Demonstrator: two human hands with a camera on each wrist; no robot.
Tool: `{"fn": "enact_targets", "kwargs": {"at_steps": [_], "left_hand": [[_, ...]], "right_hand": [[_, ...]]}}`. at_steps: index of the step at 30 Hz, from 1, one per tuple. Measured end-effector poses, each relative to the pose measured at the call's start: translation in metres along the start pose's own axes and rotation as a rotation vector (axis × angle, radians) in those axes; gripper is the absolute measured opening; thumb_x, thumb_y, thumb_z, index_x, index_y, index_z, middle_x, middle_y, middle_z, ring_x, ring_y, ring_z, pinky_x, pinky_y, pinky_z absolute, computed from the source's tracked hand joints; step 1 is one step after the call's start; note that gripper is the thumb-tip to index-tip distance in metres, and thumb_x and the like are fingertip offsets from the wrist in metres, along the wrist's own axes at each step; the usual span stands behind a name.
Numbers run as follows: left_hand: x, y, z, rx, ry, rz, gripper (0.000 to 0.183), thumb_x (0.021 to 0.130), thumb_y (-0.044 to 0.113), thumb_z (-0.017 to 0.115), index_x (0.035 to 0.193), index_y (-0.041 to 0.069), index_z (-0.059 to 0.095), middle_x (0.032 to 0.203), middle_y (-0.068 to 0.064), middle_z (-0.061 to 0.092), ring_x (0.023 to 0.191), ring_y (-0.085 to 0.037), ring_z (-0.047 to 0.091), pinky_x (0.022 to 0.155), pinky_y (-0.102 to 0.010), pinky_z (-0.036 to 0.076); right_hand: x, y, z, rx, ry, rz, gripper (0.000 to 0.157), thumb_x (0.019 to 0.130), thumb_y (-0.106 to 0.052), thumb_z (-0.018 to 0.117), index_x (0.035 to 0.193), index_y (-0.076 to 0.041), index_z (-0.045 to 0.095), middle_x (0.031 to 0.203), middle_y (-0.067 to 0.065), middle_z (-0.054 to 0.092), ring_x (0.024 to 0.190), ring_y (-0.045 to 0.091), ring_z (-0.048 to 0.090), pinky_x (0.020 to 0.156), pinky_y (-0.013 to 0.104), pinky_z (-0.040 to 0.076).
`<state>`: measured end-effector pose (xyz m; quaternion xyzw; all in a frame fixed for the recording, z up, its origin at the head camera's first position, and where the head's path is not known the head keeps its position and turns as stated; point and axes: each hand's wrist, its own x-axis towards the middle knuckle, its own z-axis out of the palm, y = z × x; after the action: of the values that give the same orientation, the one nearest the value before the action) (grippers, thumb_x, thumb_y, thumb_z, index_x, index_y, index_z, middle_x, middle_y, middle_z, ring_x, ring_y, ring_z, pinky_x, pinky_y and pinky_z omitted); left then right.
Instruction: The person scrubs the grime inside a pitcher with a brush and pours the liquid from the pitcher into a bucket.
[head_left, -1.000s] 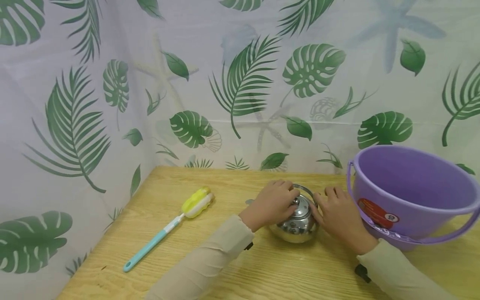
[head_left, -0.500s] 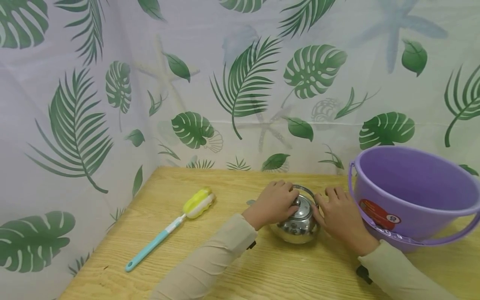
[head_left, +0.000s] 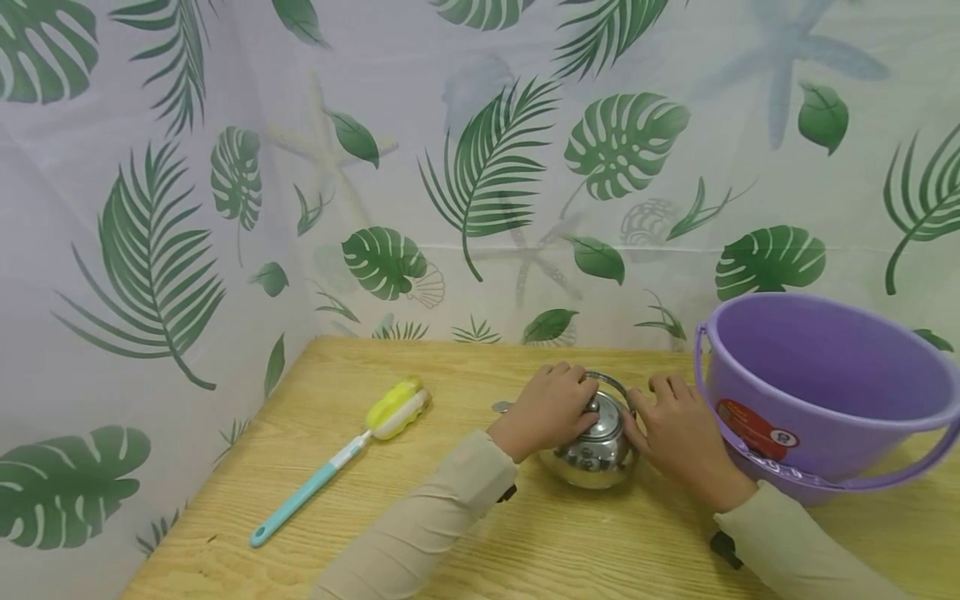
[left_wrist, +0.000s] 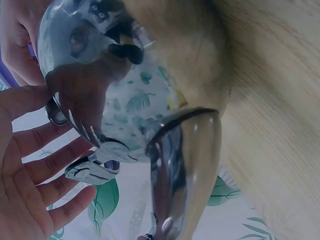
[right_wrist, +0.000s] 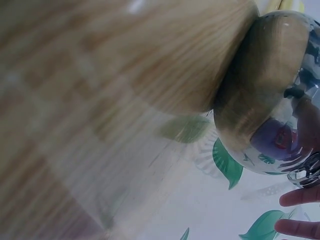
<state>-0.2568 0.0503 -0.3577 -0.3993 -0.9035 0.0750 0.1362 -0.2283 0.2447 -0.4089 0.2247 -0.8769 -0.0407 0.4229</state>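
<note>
A shiny steel teapot (head_left: 588, 467) stands on the wooden table, with its lid (head_left: 606, 419) on and its loop handle (head_left: 611, 382) behind the lid. My left hand (head_left: 547, 410) lies over the pot's left side, its thumb at the lid. The left wrist view shows that hand's fingers (left_wrist: 37, 170) spread and loosely extended, and the spout (left_wrist: 185, 170) pointing away from the body. At the pot's right side, my right hand (head_left: 678, 429) has its thumb close to the rim and handle. Two of its fingertips (right_wrist: 300, 229) show straight in the right wrist view.
A large purple bucket (head_left: 840, 433) stands at the right, close to my right hand. To the left lies a sponge brush (head_left: 322, 479) with a blue handle and a yellow-and-white head. A leaf-patterned sheet (head_left: 480, 200) hangs behind the table and along its left.
</note>
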Motion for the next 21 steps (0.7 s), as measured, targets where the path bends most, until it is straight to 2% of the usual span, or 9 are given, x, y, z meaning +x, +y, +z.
{"fn": "enact_targets", "kwargs": {"at_steps": [6, 15, 21], "left_hand": [[-0.0003, -0.0004, 0.0007, -0.016, -0.012, -0.02, 0.035, 0.094, 0.045, 0.049, 0.116, 0.019, 0.059, 0.117, 0.002, 0.061, 0.107, -0.013, 0.057, 0.093, -0.03, 0.046], [-0.0001, 0.0001, 0.0033, -0.036, -0.018, -0.005, 0.034, 0.095, 0.044, 0.048, 0.116, 0.018, 0.057, 0.117, 0.002, 0.061, 0.107, -0.013, 0.056, 0.093, -0.03, 0.045], [0.0003, -0.0006, 0.0048, -0.016, -0.01, -0.006, 0.035, 0.096, 0.043, 0.047, 0.116, 0.017, 0.057, 0.116, 0.003, 0.061, 0.107, -0.013, 0.056, 0.093, -0.03, 0.045]], "right_hand": [[-0.0003, 0.0001, -0.0007, -0.002, -0.01, -0.002, 0.053, 0.092, -0.036, 0.027, 0.089, 0.0, 0.065, 0.08, 0.022, 0.055, 0.074, 0.037, 0.051, 0.063, 0.047, 0.045], [-0.0016, 0.0001, -0.0025, -0.005, -0.023, -0.005, 0.047, 0.089, -0.035, 0.033, 0.089, 0.001, 0.065, 0.081, 0.022, 0.055, 0.075, 0.037, 0.052, 0.063, 0.047, 0.045], [-0.0002, 0.0005, -0.0016, 0.0, -0.02, -0.01, 0.042, 0.086, -0.032, 0.038, 0.089, 0.001, 0.064, 0.08, 0.022, 0.055, 0.075, 0.037, 0.051, 0.062, 0.047, 0.045]]}}
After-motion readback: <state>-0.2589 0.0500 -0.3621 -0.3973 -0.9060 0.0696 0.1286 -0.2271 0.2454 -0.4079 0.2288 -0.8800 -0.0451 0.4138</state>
